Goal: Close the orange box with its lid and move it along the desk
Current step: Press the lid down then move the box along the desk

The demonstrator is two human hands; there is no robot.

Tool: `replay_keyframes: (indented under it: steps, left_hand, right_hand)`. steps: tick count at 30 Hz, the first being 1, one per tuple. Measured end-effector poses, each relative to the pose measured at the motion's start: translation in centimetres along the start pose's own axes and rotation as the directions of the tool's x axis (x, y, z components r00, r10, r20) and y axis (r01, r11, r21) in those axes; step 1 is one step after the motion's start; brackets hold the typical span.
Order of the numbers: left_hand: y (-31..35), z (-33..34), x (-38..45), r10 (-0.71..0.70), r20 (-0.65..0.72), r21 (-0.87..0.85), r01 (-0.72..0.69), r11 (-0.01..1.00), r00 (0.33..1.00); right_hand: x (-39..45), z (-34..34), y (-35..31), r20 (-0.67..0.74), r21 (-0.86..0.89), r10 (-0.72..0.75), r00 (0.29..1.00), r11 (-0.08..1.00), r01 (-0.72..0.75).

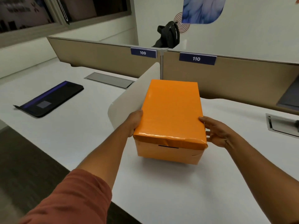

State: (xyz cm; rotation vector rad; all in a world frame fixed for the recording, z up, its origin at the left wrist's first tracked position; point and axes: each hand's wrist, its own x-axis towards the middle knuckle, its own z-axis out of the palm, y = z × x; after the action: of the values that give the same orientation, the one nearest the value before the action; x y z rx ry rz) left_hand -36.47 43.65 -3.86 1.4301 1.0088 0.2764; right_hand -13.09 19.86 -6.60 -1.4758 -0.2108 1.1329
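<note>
The orange box [168, 153] stands on the white desk [178, 191] with its orange lid [171, 110] sitting on top, covering it. The lid's near edge is a little crumpled. My left hand [135, 122] grips the lid's left side, thumb on the upper edge. My right hand [216, 132] presses against the right side, fingers spread along the lid's rim. The box lies beside the white divider panel [129, 101] on its left.
A black zip pouch [50, 99] with a blue stripe lies on the neighbouring desk to the left. Beige partitions with labels 109 [143, 53] and 110 [196, 59] stand behind. A metal cable hatch [281, 125] sits at right. A black backpack [169, 35] rests beyond the partition.
</note>
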Motion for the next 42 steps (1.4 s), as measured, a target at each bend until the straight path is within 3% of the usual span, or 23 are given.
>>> replay_keyframes:
  steps: [7, 14, 19, 22, 26, 30, 34, 42]
  left_hand:
    - [2.0, -4.0, 5.2, 0.054, 0.031, 0.264, -0.06, 0.963, 0.998]
    - [3.3, -5.1, 9.8, 0.196, 0.088, 0.579, -0.21, 0.788, 0.977]
    - [3.7, -5.8, 11.2, 0.314, 0.1, 0.609, -0.308, 0.731, 0.944]
    - [4.4, -5.6, 12.2, 0.385, 0.151, 0.717, -0.369, 0.592, 0.911]
    - [5.0, -4.6, 12.9, 0.357, 0.184, 0.804, -0.349, 0.481, 0.916]
    - [5.4, -2.1, 12.3, 0.49, 0.348, 0.799, -0.526, 0.291, 0.799]
    - [5.7, 0.0, 11.6, 0.42, 0.418, 0.759, -0.564, 0.325, 0.805]
    - [3.7, 0.2, 11.2, 0.439, 0.403, 0.816, -0.532, 0.224, 0.803]
  right_hand:
    - [3.2, 4.9, 0.3, -0.077, 0.053, 0.004, 0.997, 0.999, 0.0]
    - [5.1, 7.7, 0.4, -0.144, 0.034, -0.052, 0.988, 0.998, 0.057]
    - [6.2, 8.7, -0.4, -0.194, 0.044, -0.076, 0.978, 0.995, 0.086]
    - [7.1, 9.4, -1.1, -0.202, 0.043, -0.081, 0.976, 0.995, 0.091]
    - [8.1, 10.4, -1.4, -0.233, 0.011, -0.082, 0.969, 0.996, 0.087]
    - [8.4, 10.7, -1.4, -0.235, -0.055, -0.108, 0.966, 0.994, 0.098]
    - [8.7, 11.1, -1.8, -0.253, -0.141, -0.125, 0.959, 0.986, 0.091]
    - [8.8, 10.8, -3.1, -0.254, -0.253, -0.082, 0.964, 0.967, 0.015]
